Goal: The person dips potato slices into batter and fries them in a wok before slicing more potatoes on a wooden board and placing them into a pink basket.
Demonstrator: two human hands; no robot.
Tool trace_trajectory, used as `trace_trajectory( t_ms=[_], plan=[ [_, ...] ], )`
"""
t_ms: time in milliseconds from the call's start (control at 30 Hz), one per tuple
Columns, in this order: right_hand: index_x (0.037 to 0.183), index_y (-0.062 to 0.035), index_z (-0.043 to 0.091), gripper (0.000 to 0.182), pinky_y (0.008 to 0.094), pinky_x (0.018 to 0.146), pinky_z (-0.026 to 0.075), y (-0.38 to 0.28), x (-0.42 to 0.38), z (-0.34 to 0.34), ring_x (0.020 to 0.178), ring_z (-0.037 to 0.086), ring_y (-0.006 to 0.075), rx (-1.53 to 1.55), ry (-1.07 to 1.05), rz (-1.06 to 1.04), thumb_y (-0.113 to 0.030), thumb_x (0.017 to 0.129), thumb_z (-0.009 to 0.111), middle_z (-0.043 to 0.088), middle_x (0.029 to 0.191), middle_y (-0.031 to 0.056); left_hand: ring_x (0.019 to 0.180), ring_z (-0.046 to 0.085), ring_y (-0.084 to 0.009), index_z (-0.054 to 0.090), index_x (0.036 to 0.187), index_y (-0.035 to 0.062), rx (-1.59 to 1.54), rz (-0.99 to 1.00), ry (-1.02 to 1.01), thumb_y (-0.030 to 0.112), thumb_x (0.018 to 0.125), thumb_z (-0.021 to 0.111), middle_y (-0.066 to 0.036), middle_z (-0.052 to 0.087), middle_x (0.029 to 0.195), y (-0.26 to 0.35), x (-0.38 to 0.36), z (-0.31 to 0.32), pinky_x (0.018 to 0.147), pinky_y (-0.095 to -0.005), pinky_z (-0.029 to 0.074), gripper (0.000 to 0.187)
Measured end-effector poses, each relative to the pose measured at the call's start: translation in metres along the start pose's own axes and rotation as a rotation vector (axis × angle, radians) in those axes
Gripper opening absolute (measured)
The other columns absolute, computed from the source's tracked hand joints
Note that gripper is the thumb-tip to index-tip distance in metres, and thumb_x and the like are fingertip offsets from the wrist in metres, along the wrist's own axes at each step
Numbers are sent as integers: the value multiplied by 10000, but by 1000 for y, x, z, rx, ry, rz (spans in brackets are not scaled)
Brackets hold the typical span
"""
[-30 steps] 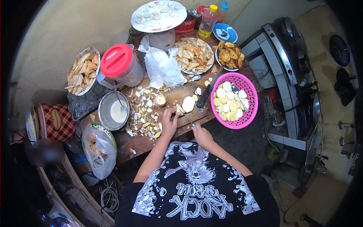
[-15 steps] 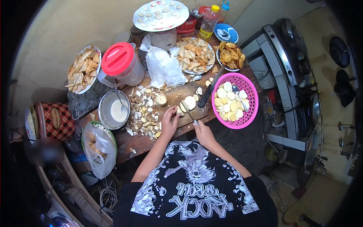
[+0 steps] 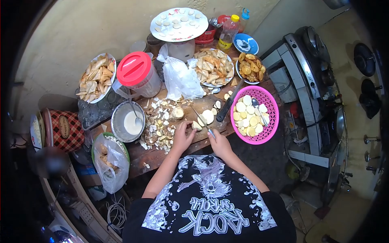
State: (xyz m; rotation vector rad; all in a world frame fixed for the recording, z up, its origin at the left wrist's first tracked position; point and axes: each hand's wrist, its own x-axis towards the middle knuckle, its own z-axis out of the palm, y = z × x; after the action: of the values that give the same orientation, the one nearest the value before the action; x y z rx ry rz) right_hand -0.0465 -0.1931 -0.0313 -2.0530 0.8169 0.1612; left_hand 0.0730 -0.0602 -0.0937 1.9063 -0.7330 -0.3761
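Observation:
My right hand [image 3: 219, 143] grips a knife [image 3: 200, 117], its blade slanting up and left over the wooden board [image 3: 190, 106]. In my left hand [image 3: 183, 137], a pale piece of peeled root [image 3: 196, 126] is held by the fingertips, close beside the blade. Round pale slices [image 3: 207, 116] lie just beyond the knife. A thicker root chunk [image 3: 177, 113] stands on the board, up and left of the held piece. Peelings [image 3: 158, 121] are heaped left of my left hand. To the right, a pink basket [image 3: 275, 114] contains several pale slices and a spoon [image 3: 259, 110].
A black-handled knife [image 3: 229, 103] lies beside the basket. Around the table are a batter bowl [image 3: 114, 130] with a spoon, a red-lidded pitcher [image 3: 139, 81], a white plastic bag [image 3: 180, 81], plates of folded pastries [image 3: 212, 67] and fried slices [image 3: 251, 68]. A stove [image 3: 298, 52] stands right.
The whole scene sits slightly lower and further right in view as the camera shifts. Both hands stay at the board with the knife and root piece.

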Motion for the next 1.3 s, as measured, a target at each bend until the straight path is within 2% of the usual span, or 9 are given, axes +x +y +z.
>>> trace_trajectory(
  t_ms=[267, 567, 700, 933, 1000, 1067, 1167, 1267, 1300],
  plan=[
    [906, -23, 490, 347, 500, 631, 432, 4, -1, 6, 738, 583, 429, -42, 1, -20, -360, 930, 412, 600, 737, 241, 1033, 520, -332, 525, 1071, 17, 191, 136, -122, 180, 772, 667, -158, 560, 1049, 4, 0, -22, 882, -388, 417, 369],
    [917, -25, 493, 341, 514, 635, 425, 6, -6, 10, 737, 578, 436, -68, 3, -35, -356, 928, 414, 599, 745, 250, 944, 564, -306, 525, 1043, 19, 182, 193, -101, 159, 776, 653, -147, 574, 1014, 11, -2, -35, 811, -369, 449, 328],
    [920, -29, 490, 332, 517, 623, 418, 5, -10, 13, 724, 573, 438, -34, 14, -92, -354, 924, 426, 594, 736, 249, 871, 592, -195, 547, 1070, 10, -61, -129, 323, 172, 869, 586, -132, 594, 978, 22, 17, -32, 717, -305, 469, 261],
    [919, -37, 496, 318, 506, 616, 424, -2, -16, 13, 723, 577, 429, -60, 15, -161, -348, 923, 434, 599, 752, 240, 740, 603, -150, 589, 1039, 14, -358, -398, 80, 189, 885, 566, -82, 640, 831, -8, 68, -50, 664, -282, 476, 233],
    [919, -38, 499, 317, 502, 623, 428, 2, -15, 13, 731, 580, 427, -23, 30, -150, -348, 923, 434, 602, 761, 240, 708, 601, -169, 598, 1009, 4, -162, -326, 289, 197, 876, 572, -96, 633, 788, -5, 75, -62, 653, -287, 474, 236],
    [918, -39, 503, 316, 501, 630, 430, 5, -16, 10, 739, 582, 426, -3, 33, -116, -348, 923, 435, 606, 767, 240, 708, 609, -236, 588, 1039, -3, 705, 165, 663, 164, 852, 581, -126, 635, 790, -5, 76, -70, 667, -328, 483, 251],
    [923, -37, 509, 321, 503, 644, 434, 5, -23, 2, 753, 586, 425, -20, -4, -31, -350, 922, 435, 611, 774, 239, 733, 606, -316, 561, 1082, -20, 458, 160, 452, 125, 820, 590, -153, 636, 838, 14, 55, -69, 694, -380, 488, 301],
    [938, -35, 521, 336, 503, 662, 441, 21, -27, 3, 775, 591, 426, -75, -30, 18, -360, 919, 435, 618, 790, 239, 724, 607, -309, 543, 1112, -19, 7, -261, -139, 110, 807, 596, -145, 643, 876, 32, 15, -62, 684, -388, 488, 336],
    [943, -36, 526, 341, 502, 668, 444, 27, -29, 5, 783, 592, 426, -81, -23, 25, -364, 918, 434, 620, 798, 239, 704, 607, -275, 546, 1112, -15, 113, -262, -177, 106, 805, 600, -139, 645, 878, 26, 3, -55, 666, -368, 486, 335]
  ],
)
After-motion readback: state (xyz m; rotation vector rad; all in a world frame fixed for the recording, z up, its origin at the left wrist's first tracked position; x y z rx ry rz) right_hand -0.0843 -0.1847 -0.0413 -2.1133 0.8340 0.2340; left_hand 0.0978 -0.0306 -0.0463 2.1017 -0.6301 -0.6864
